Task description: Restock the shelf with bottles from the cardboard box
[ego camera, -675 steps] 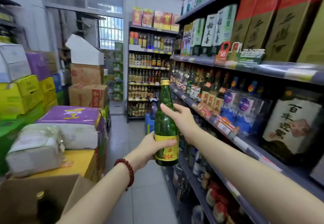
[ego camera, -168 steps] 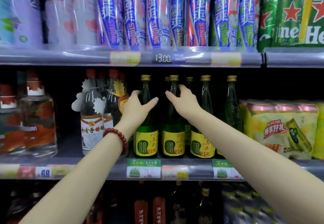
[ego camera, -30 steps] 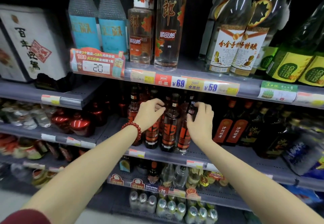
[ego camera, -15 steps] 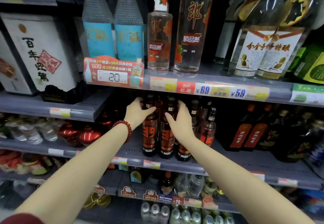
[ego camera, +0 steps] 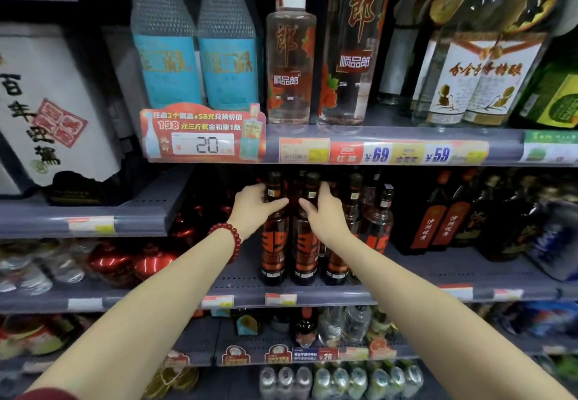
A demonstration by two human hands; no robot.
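Several dark bottles with orange "39" labels stand in a row on the grey middle shelf. My left hand, with a red bead bracelet at the wrist, wraps the neck and shoulder of the leftmost dark bottle. My right hand grips the shoulder of the second dark bottle beside it. Both bottles stand upright on the shelf, close together. The cardboard box is out of view.
The shelf above carries clear red-flowered bottles, blue-labelled bottles and price tags just over my hands. More dark bottles stand to the right, red round bottles to the left. Lower shelves hold small bottles.
Both hands have closed in on the two leftmost "39" bottles, the thumbs now nearly meeting between them. The view has moved slightly closer to the shelf.
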